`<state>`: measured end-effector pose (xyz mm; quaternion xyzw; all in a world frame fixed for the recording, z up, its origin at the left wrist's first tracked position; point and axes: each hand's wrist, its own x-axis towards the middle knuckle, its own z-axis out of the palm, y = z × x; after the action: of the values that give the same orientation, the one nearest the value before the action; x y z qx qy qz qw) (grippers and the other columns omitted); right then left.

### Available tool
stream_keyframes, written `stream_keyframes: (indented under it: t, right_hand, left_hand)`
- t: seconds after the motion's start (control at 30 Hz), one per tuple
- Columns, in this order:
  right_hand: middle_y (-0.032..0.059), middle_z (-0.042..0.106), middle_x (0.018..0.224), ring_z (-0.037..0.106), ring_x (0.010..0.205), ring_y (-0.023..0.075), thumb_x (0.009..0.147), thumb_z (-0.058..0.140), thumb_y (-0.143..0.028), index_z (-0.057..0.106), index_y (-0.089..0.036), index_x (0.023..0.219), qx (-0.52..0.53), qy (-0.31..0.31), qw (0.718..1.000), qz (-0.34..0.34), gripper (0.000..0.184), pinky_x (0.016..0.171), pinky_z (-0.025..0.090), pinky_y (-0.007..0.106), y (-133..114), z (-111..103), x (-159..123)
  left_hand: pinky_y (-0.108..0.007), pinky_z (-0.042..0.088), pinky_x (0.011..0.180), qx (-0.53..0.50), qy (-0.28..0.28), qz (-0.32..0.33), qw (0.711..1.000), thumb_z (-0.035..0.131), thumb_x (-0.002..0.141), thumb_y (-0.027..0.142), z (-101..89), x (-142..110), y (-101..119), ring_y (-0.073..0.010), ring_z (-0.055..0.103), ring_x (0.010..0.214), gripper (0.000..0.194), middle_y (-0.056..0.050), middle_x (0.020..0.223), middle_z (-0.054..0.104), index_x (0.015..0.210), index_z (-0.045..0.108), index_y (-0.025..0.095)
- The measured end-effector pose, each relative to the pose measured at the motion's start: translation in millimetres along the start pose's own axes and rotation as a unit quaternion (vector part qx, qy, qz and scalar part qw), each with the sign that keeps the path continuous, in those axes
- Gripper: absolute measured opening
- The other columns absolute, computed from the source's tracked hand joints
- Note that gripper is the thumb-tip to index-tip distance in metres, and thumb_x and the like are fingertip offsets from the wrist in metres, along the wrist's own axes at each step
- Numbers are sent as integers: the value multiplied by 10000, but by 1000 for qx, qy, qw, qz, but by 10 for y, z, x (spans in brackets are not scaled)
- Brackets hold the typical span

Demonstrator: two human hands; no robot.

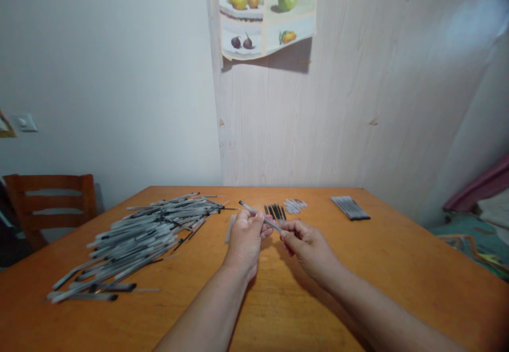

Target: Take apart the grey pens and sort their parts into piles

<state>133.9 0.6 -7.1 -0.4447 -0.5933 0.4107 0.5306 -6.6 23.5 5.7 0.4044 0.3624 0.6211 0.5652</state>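
- Left hand (246, 237) grips a pen (247, 207), right hand (309, 245) fingers pinch its end
- Working that end, I reckon; next move needs steady hold

Wooden chair (51, 184) stands at left, wall switch (26, 123) above; fruit-picture sheet (263, 20) hangs on panelled wall (262, 129), lower edge lifting.

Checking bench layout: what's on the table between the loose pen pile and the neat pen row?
Head view, left to right: pale strips partly hidden by the left hand, a row of black sticks, then a cluster of small pale pieces.
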Motion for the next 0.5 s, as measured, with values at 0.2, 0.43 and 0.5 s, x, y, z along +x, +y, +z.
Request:
stream_keyframes:
  t: [0.2,0.43,0.5]
  right_hand:
    - [-21,531,574,447,523,122,780,606,-382,641,-190,836,-1,13,1000,4,203,507,359,253,-15,38,3]
    - [-22,545,585,453,524,121,788,606,-392,642,-194,853,15,8,1000,9,211,513,357,253,-27,50,-12]
    - [-20,551,593,457,527,121,796,605,-400,642,-189,867,13,-4,1000,13,225,516,358,254,-22,29,-6]
  left_hand:
    - [-244,527,681,13,5,20,1000,695,801,400,15,-25,47,-141,686,745,294,-68,851,705,904,527,183]
    - [-221,511,670,12,9,22,1000,703,793,405,7,-25,58,-132,678,757,296,-56,866,700,907,536,189]
    - [-223,517,696,7,7,19,1000,679,820,372,-7,-15,58,-126,678,771,254,-56,881,701,923,533,190]
